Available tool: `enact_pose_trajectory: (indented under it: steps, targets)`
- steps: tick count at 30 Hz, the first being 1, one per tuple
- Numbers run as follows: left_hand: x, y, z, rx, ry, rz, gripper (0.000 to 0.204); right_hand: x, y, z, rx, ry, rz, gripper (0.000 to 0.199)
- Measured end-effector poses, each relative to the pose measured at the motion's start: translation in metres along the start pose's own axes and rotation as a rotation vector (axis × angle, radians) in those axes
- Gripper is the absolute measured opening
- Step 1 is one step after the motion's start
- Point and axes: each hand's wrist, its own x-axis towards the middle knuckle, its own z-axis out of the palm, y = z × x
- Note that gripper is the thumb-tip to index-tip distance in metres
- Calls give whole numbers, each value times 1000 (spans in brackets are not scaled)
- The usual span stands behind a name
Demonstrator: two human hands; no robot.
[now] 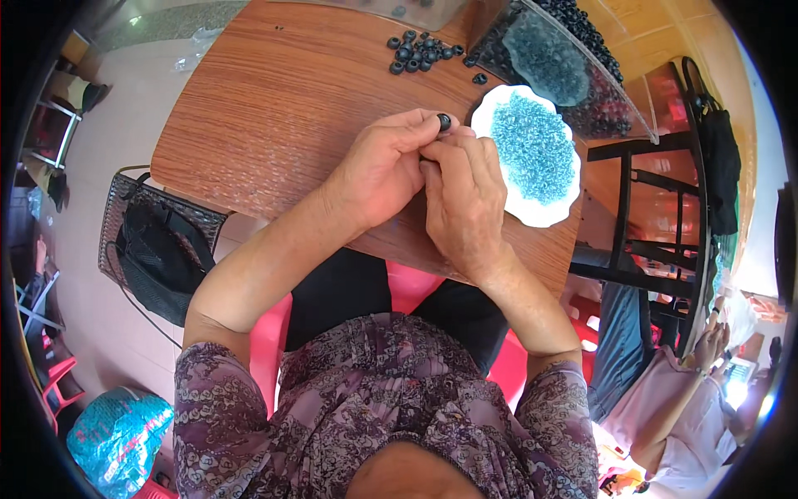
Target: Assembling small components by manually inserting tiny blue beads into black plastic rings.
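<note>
Over the brown wooden table, my left hand (384,166) pinches a small black bead (444,123) between thumb and fingertips. Close against it, my right hand (467,187) has its thumb and fingers pressed together; what sits in that pinch, if anything, is hidden. Just right of my hands lies a white scalloped plate (540,213) heaped with tiny pale blue beads (532,145). Beyond my fingers, a loose cluster of black beads (413,53) rests on the tabletop, and a single black bead (480,79) lies nearer the plate.
A clear plastic box (573,62) holding black and dark red beads stands behind the plate. The wooden table (249,108) curves off to the left. A wire basket (120,212) with a black bag (158,258) sits below its left edge. Another person (673,407) is at the right.
</note>
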Motion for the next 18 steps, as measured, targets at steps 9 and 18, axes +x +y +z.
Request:
enact_pose_trajectory:
  steps: [9, 18]
  targets:
    - [-2, 3, 8, 160, -22, 43, 19, 8, -6, -36, 181, 19, 208, 14]
    - [-5, 3, 12, 264, -42, 19, 19, 14, 3, -49, 653, 40, 646, 12]
